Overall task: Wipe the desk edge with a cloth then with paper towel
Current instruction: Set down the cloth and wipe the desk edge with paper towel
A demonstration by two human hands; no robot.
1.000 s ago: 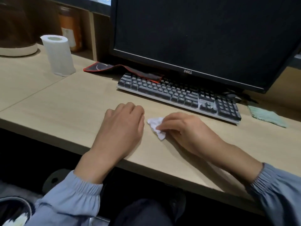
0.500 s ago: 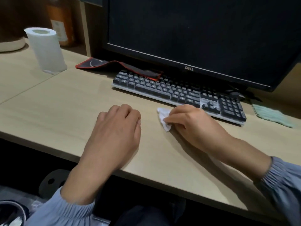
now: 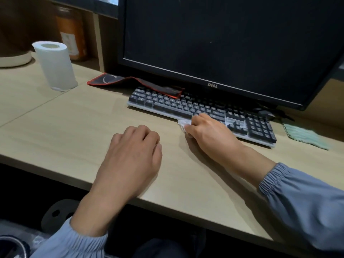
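- Pale wood-grain table (image 3: 74,127) fills the view, its near edge running from the left side down to the lower right; below it all is dark and hard to make out.
- A black monitor (image 3: 223,43) stands at the back, screen dark, its top and right side cut off by the frame.
- A dark keyboard (image 3: 186,107) lies in front of it, its far edge under the monitor's lower rim and part of its near edge covered by the right hand.
- A white paper roll (image 3: 55,66) stands upright at the far left.
- The left hand (image 3: 130,161) rests palm-down on the table, fingers loosely curled, holding nothing.
- The right hand (image 3: 208,135) is closed around a crumpled white paper towel (image 3: 183,124), pressing it to the table just beside the keyboard; most of the towel is hidden.
- A green cloth (image 3: 305,135) lies flat at the right, beyond the keyboard's end.
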